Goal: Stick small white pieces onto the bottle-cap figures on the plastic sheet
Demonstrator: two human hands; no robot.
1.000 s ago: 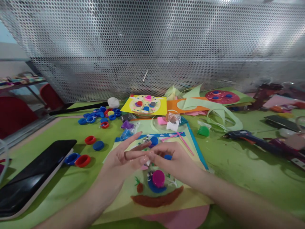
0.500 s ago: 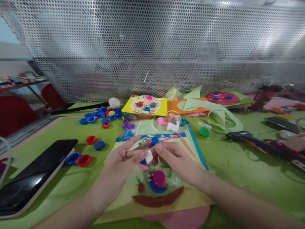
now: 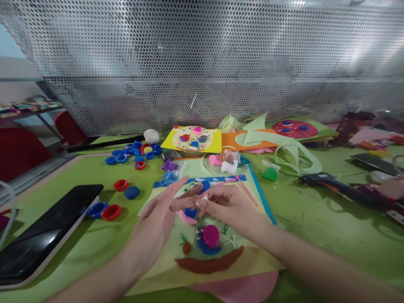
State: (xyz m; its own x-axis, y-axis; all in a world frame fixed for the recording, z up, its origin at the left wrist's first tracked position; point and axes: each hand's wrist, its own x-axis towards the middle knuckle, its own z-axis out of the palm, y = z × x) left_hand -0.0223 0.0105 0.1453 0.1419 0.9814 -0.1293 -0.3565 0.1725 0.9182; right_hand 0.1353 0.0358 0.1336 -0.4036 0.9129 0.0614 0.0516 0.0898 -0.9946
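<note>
My right hand is closed in a pinch on a small piece of white modelling clay, mostly hidden by the fingertips. Close beside it, my left hand has its fingers stretched out and apart, their tips meeting the right hand's fingers. Both hands are above a pale picture sheet. On that sheet is a blue clay snail body with a magenta bottle cap as its shell. A brown clay strip curves below, and a pink clay shape shows partly under the hands.
A black phone lies at the left, near loose bottle caps. A glue gun rests at the right. Behind are bagged clay, a white lump, a yellow card and paper scraps before a perforated metal panel.
The white clay has gone from between both hands' fingertips into the right hand's pinch. My left thumb has drawn back and the left fingers have straightened; the right hand has shifted slightly left.
</note>
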